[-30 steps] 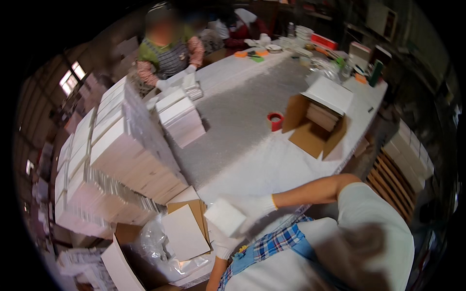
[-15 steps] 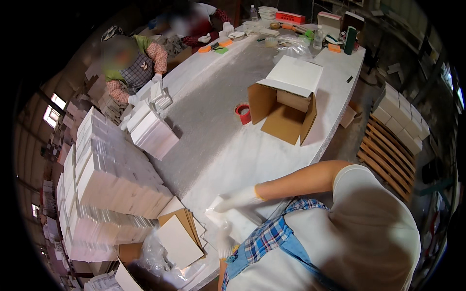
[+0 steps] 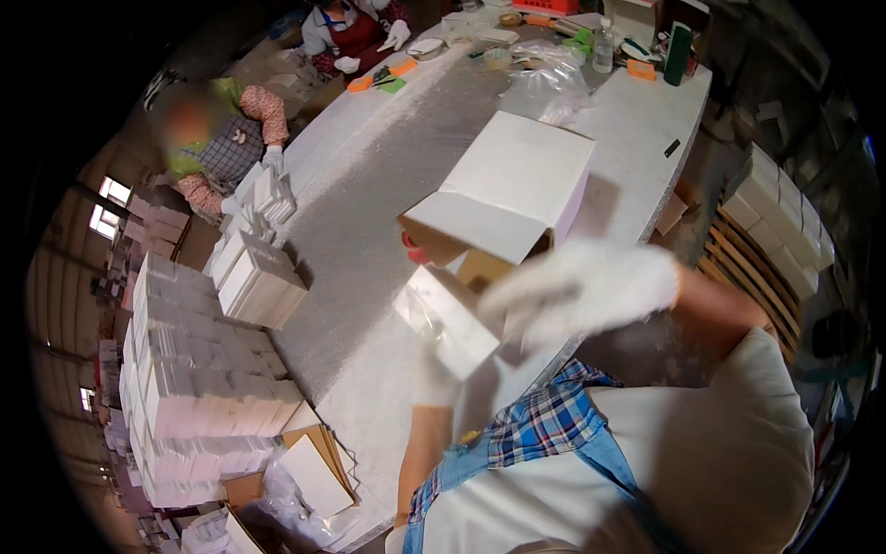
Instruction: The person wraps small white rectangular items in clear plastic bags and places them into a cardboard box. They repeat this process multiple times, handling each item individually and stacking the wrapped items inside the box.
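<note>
Above the long grey table (image 3: 388,185), both white-gloved hands, left (image 3: 434,374) and right (image 3: 572,291), grip a small plastic-wrapped white box (image 3: 448,319) beside the open brown cardboard carton (image 3: 498,198)

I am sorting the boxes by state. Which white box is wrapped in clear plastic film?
The small white box between the person's two gloved hands, near the open carton. Shiny clear film covers it; the stacked white boxes at the left appear unwrapped.
</note>
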`<move>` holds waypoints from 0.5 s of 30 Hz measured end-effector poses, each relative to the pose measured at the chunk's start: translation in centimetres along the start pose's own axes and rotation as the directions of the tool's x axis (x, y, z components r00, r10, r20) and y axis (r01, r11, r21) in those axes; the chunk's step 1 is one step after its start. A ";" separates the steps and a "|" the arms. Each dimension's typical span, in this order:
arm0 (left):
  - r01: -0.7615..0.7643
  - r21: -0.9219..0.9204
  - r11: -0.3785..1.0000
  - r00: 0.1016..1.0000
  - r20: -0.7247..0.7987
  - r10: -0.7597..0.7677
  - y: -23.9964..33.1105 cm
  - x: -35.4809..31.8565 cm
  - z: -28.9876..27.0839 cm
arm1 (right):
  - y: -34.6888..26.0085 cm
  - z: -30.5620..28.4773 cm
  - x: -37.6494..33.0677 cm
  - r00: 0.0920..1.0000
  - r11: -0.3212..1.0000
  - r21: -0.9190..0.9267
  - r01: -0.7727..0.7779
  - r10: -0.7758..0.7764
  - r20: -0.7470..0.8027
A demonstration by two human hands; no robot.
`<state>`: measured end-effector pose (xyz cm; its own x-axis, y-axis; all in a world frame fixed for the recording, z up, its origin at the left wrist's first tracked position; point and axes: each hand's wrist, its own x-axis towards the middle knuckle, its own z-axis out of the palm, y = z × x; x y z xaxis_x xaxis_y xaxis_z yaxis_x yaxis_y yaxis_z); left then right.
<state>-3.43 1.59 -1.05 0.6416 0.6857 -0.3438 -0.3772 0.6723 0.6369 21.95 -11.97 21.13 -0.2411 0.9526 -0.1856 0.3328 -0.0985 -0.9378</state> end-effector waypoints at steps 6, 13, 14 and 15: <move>-0.010 0.030 0.999 0.997 -0.071 0.012 -2.9 7.4 8.2 | 8.5 -16.9 1.5 0.750 0.824 -0.500 -0.266 -0.149 -0.645; 0.036 0.111 0.993 0.997 -0.070 -0.029 -4.7 11.6 6.6 | 20.9 -20.9 6.0 0.896 0.959 -0.233 -0.163 0.045 -0.442; 0.011 0.142 0.990 0.998 -0.062 -0.002 -5.0 12.2 5.7 | 21.0 -21.0 6.3 0.903 0.964 -0.188 -0.187 0.093 -0.419; -0.003 0.155 0.988 0.998 -0.054 0.012 -5.1 12.8 5.6 | 21.0 -21.2 6.4 0.906 0.965 -0.149 -0.214 0.139 -0.400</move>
<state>10.47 5.35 -4.83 0.6004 0.7076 -0.3726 -0.2713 0.6185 0.7374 46.72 -1.84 6.49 0.1930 0.9643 -0.1811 0.5084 -0.2561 -0.8222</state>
